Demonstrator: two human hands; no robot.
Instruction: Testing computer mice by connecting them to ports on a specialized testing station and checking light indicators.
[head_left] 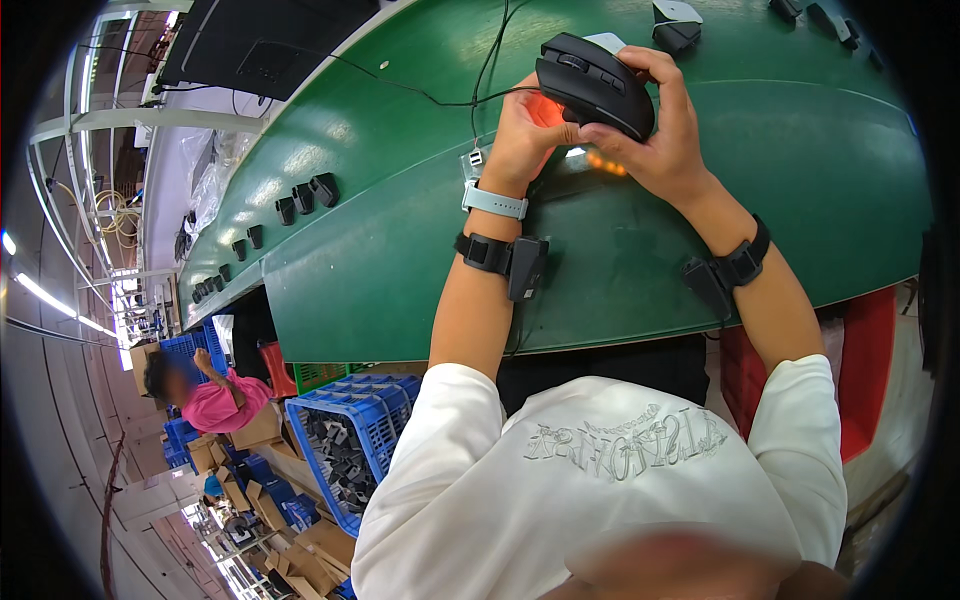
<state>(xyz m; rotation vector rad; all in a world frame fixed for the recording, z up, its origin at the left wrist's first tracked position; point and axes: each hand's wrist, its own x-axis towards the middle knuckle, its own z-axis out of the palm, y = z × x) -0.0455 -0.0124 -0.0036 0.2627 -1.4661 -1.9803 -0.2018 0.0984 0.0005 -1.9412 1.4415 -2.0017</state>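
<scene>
A black computer mouse (598,85) is held over the green table, its scroll wheel and buttons facing up. My right hand (668,135) is closed around its right side, with fingers over the far edge and the thumb at the near edge. Under the left side, my left hand (522,135) supports it, thumb against the lower edge. An orange-red glow lights the left palm below the mouse. A thin black cable (430,97) runs from near the mouse leftward. Beside my left wrist lies a small white USB connector piece (475,158) on another cable.
The green table (400,270) carries several black pieces (303,198) along its left side and a black-and-white object (677,27) at the far edge. A dark monitor (250,45) stands upper left. Below are a blue crate (300,412) of black parts and a red bin (868,370). A person in pink (235,402) is at left.
</scene>
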